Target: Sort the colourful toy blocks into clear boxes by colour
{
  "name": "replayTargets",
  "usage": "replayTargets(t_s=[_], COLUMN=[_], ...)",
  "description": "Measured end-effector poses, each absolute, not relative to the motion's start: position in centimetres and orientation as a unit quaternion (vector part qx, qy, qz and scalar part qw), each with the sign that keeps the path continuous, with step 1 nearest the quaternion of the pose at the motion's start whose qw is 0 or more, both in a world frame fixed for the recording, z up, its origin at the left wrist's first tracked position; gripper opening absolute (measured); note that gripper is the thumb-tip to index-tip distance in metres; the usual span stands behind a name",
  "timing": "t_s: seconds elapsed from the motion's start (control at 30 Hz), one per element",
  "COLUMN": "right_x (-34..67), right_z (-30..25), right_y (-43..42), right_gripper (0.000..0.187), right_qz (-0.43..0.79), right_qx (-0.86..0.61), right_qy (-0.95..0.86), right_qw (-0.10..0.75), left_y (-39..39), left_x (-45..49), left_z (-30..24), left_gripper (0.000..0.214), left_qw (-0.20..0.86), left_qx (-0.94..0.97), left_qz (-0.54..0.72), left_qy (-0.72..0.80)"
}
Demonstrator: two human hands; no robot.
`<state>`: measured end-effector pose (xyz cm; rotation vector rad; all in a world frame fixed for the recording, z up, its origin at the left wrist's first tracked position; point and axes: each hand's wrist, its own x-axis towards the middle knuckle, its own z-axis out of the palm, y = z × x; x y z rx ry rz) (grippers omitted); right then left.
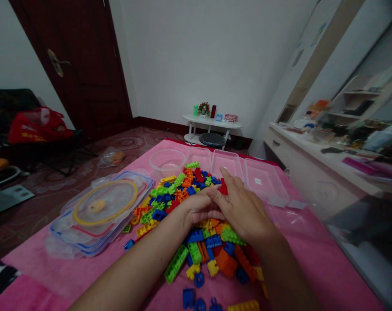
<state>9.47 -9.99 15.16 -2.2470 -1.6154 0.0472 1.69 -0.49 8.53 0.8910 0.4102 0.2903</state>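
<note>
A large heap of red, orange, yellow, green and blue toy building bricks (212, 242) lies on a pink cloth (312, 259). Over its middle my left hand (204, 204) reaches in, its fingers mostly hidden behind my right hand. My right hand (243, 207) crosses in front, thumb and index finger stretched apart. A red brick (223, 186) shows in the gap between them; whether any finger touches it I cannot tell. Loose blue pieces, among them a small blue wheel (199, 280), lie nearest me.
Behind the heap stand a round clear tub (167, 160) and several rectangular clear containers, one at the right (263, 179). Stacked lids (102, 207) with coloured rims lie left. A cluttered white dresser (315, 160) flanks the right side; a small white table (212, 123) stands by the wall.
</note>
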Motion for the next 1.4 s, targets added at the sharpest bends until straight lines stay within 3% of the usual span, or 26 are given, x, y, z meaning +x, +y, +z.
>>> replayTargets(t_s=[0.1, 0.23, 0.4, 0.57, 0.73, 0.87, 0.93, 1.07, 1.23, 1.4], right_x=[9.4, 10.3, 12.3, 13.2, 12.8, 13.0, 13.1, 13.1, 12.9, 13.2], right_z=[16.1, 16.9, 17.1, 17.1, 17.1, 16.8, 16.8, 16.8, 16.9, 17.0], right_y=[-10.5, -11.2, -11.6, -11.6, -11.4, -11.4, -11.4, -11.3, -11.4, -11.5], right_gripper=[0.07, 0.066, 0.066, 0.066, 0.068, 0.064, 0.062, 0.061, 0.062, 0.061], right_qz=[0.0, -0.019, -0.001, -0.019, 0.003, 0.003, 0.001, 0.001, 0.009, 0.007], right_qx=[-0.807, -0.796, -0.781, -0.784, -0.789, -0.785, -0.785, -0.781, -0.772, -0.77], right_qy=[-0.568, -0.564, -0.564, -0.549, -0.545, -0.55, -0.549, -0.552, -0.561, -0.565], right_qw=[0.164, 0.218, 0.27, 0.289, 0.283, 0.285, 0.288, 0.292, 0.298, 0.297], left_y=[-0.7, -0.8, 1.6, 9.9, 17.4, 19.3, 19.2, 18.1, 16.9, 16.3], left_x=[2.0, 2.0, 1.8, 3.9, 6.2, 6.6, 6.7, 6.9, 6.7, 6.3], left_z=[8.1, 8.3, 11.3, 14.6, 15.5, 14.1, 12.8, 10.6, 9.9, 10.7], left_gripper=[0.045, 0.024, 0.019, 0.011, 0.016, 0.05, 0.063, 0.041, 0.059, 0.055], left_qw=[0.895, 0.915, 0.892, 0.726, 0.632, 0.555, 0.443, 0.197, 0.199, 0.197], left_qx=[0.373, 0.311, 0.332, 0.471, 0.518, 0.575, 0.687, 0.889, 0.919, 0.926], left_qz=[0.15, 0.185, 0.21, 0.367, 0.4, 0.379, 0.337, 0.164, 0.039, 0.026], left_qy=[0.194, 0.18, 0.222, 0.341, 0.417, 0.466, 0.467, 0.379, 0.339, 0.319])
